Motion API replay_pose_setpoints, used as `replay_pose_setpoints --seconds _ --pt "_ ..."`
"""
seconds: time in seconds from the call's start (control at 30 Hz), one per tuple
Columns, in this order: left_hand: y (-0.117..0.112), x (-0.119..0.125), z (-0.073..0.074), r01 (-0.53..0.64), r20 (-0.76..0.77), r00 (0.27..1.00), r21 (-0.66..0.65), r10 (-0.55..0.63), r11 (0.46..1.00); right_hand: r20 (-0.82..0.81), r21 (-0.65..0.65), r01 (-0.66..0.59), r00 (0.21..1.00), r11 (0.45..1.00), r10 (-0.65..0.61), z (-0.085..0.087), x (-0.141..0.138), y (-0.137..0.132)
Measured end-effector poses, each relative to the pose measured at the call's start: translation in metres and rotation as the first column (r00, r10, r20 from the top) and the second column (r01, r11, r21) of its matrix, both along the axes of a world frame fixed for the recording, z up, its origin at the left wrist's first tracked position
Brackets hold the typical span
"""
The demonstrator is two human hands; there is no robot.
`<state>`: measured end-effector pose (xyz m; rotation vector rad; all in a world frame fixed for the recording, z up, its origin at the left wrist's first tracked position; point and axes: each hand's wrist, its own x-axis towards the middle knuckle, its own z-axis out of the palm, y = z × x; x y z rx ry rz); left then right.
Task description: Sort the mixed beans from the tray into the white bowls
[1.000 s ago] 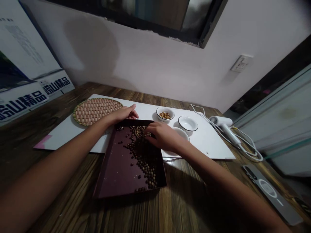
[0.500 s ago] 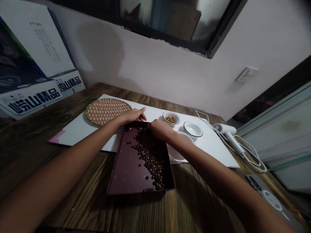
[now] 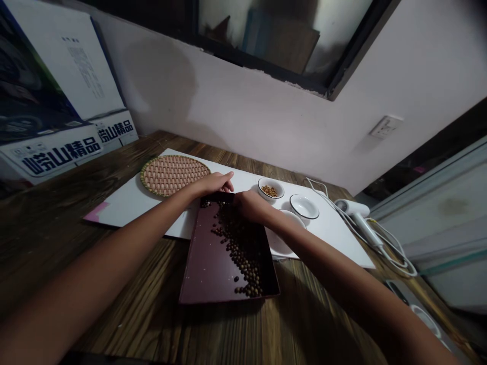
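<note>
A shallow dark maroon box [image 3: 209,263] lies in front of me, round brown beads [image 3: 247,266] heaped along its right side and far end. My left hand [image 3: 219,182] is just past the box's far edge, its thumb stretched out and apart from the loosely bent fingers, with nothing visible in it. At the far right corner, my right hand [image 3: 251,205] is closed, knuckles up, its fingertips hidden inside the dark box. Beyond it stands a white bowl [image 3: 281,188] with tan beads [image 3: 269,191] in it. My right forearm partly covers a larger white bowl [image 3: 279,243].
A white board [image 3: 335,243] lies under the bowls, including a small dark-rimmed bowl [image 3: 304,207], and a round woven tray [image 3: 173,175]. At right are a white hair dryer [image 3: 365,228] with coiled cord and a grey device [image 3: 422,314]. Printed cartons [image 3: 64,152] stand at left.
The view has shifted slightly, so the box and bowls appear a little further right. Both hands stay at the box's far end, and a few beads lie slightly differently.
</note>
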<state>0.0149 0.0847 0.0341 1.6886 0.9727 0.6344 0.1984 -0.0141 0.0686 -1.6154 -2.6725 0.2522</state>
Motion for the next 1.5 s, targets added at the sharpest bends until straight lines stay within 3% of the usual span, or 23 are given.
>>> replay_pose_setpoints --seconds 0.27,0.6,0.7,0.9,1.0,1.13,1.33,1.5 --pt "-0.001 -0.001 0.001 0.018 -0.012 1.0 0.017 -0.018 1.0 -0.058 -0.093 0.059 0.996 0.994 -0.065 0.003 0.002 -0.003" --pt "-0.002 0.0 0.001 0.005 -0.008 1.0 0.009 -0.005 1.0 -0.061 -0.135 0.007 0.998 0.991 -0.016 -0.004 -0.002 -0.009" --pt "-0.001 0.001 0.0 -0.004 -0.013 1.0 0.002 0.004 1.0 -0.11 -0.155 -0.017 0.994 0.988 0.0 0.008 0.004 -0.005" --pt "0.0 0.001 -0.002 -0.009 -0.031 0.999 0.033 0.01 0.999 -0.4 -0.145 -0.059 0.917 0.988 -0.004 0.053 0.043 0.013" --pt "0.001 0.001 -0.003 -0.002 -0.027 1.0 0.021 0.003 1.0 -0.299 -0.073 -0.123 0.949 0.99 0.096 0.061 0.049 0.014" --pt "0.004 0.001 -0.004 0.01 -0.023 1.0 0.022 -0.009 1.0 -0.086 -0.038 -0.223 0.972 0.974 0.22 0.055 0.037 0.01" --pt "0.004 0.0 -0.004 0.027 -0.032 0.999 0.031 -0.026 0.999 0.223 0.025 -0.203 0.956 0.979 0.193 0.038 0.021 0.011" --pt "0.002 0.0 -0.003 0.024 -0.027 0.999 0.03 -0.023 0.999 0.332 0.081 -0.194 0.93 0.978 0.157 0.023 0.014 0.0"
